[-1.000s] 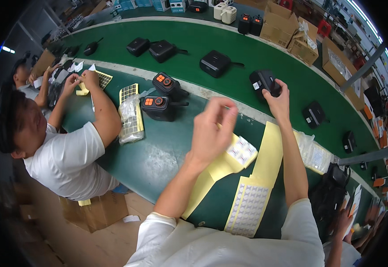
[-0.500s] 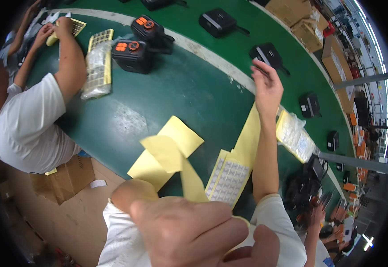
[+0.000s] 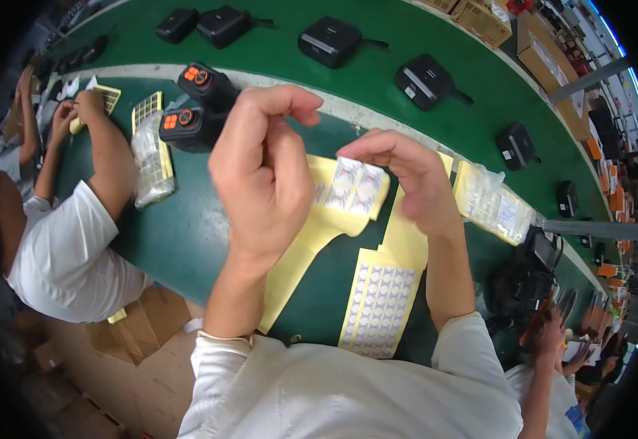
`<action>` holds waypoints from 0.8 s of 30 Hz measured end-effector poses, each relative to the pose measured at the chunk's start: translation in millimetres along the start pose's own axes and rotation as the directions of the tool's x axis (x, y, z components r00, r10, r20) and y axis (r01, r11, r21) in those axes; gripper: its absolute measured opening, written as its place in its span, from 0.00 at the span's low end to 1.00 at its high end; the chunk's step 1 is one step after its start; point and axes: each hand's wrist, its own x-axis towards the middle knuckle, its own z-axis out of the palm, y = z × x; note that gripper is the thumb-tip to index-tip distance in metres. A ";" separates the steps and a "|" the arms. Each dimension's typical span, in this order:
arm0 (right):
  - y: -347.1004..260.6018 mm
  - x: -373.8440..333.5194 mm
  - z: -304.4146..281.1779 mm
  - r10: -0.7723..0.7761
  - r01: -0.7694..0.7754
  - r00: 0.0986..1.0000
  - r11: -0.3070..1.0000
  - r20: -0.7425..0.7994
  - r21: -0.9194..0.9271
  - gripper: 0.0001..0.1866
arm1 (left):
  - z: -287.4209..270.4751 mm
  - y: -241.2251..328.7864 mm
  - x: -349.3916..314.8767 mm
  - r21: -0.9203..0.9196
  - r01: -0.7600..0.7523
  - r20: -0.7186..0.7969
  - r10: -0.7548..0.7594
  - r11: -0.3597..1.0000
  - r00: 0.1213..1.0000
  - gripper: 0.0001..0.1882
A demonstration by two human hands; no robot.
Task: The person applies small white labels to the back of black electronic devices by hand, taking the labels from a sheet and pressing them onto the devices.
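"Above the dark green tabletop (image 3: pixel 187 227), you have two bare hands raised: your left hand (image 3: pixel 260 175) and your right hand (image 3: pixel 415 175). How do your fingers stand?"

"Your left fingers curl toward the palm, with one arched out to the right; I cannot tell whether they pinch anything. Your right fingers lie together in a curve, pointing left, and I cannot tell whether your thumb meets them."

"And what is nearest to you?"

"One long, smooth yellow paper strip (image 3: pixel 317 228) runs between your hands, bearing large squarish white labels (image 3: pixel 363 200). Four of those face you, and more is partly hidden by your left hand. Your right fingertips overlap its upper edge in view; whether they touch it, I cannot tell."

"What else can you count around you?"

"Closer to your body, one yellow sheet of small white labels in rows (image 3: pixel 379 307). Just beyond it, one plain yellow paper piece (image 3: pixel 407 238). To your left, two black boxy devices with orange buttons (image 3: pixel 187 132). Two packets in clear plastic: one on your left (image 3: pixel 153 157), one on your right (image 3: pixel 498 208). Farther off, at least six black rounded cases (image 3: pixel 425 80) sit along a bright green surface (image 3: pixel 472 62)."
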 end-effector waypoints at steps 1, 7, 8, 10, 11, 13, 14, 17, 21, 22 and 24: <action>-0.3 0.0 0.9 -0.015 0.015 1.000 1.000 -0.010 0.002 0.19 | 2.4 -8.1 -1.6 0.007 0.063 0.010 -0.063 0.998 0.998 0.14; 6.8 5.0 6.9 0.091 -0.139 0.978 0.955 -0.188 -0.261 0.10 | 9.2 -29.8 -5.1 0.114 0.196 0.099 -0.208 0.974 0.973 0.12; 7.6 6.2 7.0 0.041 -0.117 0.979 0.917 -0.200 -0.382 0.09 | 10.3 -29.9 -4.9 0.123 0.185 0.098 -0.198 0.975 0.975 0.12; 10.3 8.2 9.1 -0.021 -0.079 0.980 0.869 -0.196 -0.489 0.08 | 12.8 -31.6 -5.5 0.210 0.185 0.096 -0.208 0.960 0.973 0.13; 12.0 8.4 11.0 -0.104 -0.025 0.971 0.849 -0.214 -0.528 0.07 | 12.5 -35.8 -5.9 0.258 0.156 0.127 -0.194 0.953 0.973 0.13; 14.3 10.4 10.6 -0.253 0.077 0.940 0.810 -0.228 -0.582 0.06 | 14.0 -38.2 -6.3 0.382 0.130 0.188 -0.214 0.915 0.959 0.11; 14.2 10.8 8.2 -0.262 0.093 0.940 0.814 -0.220 -0.574 0.06 | 14.6 -41.7 -8.9 0.446 0.111 0.217 -0.227 0.888 0.949 0.10; 12.2 9.2 -0.5 -0.111 -0.029 0.963 0.863 -0.245 -0.505 0.03 | 12.0 -44.1 -21.4 0.192 0.202 0.257 -0.248 0.960 0.934 0.07; 20.5 8.8 0.4 0.033 -0.132 0.980 0.842 -0.194 -0.523 0.05 | 7.7 -45.0 -39.7 0.116 0.233 0.302 -0.258 0.966 0.918 0.05; 21.5 9.1 0.5 0.028 -0.123 0.982 0.844 -0.187 -0.522 0.05 | 8.1 -47.0 -41.4 0.121 0.228 0.296 -0.254 0.966 0.921 0.05; 23.6 8.4 0.9 0.039 -0.139 0.983 0.804 -0.181 -0.578 0.05 | 9.4 -50.2 -44.8 0.120 0.252 0.281 -0.277 0.960 0.919 0.05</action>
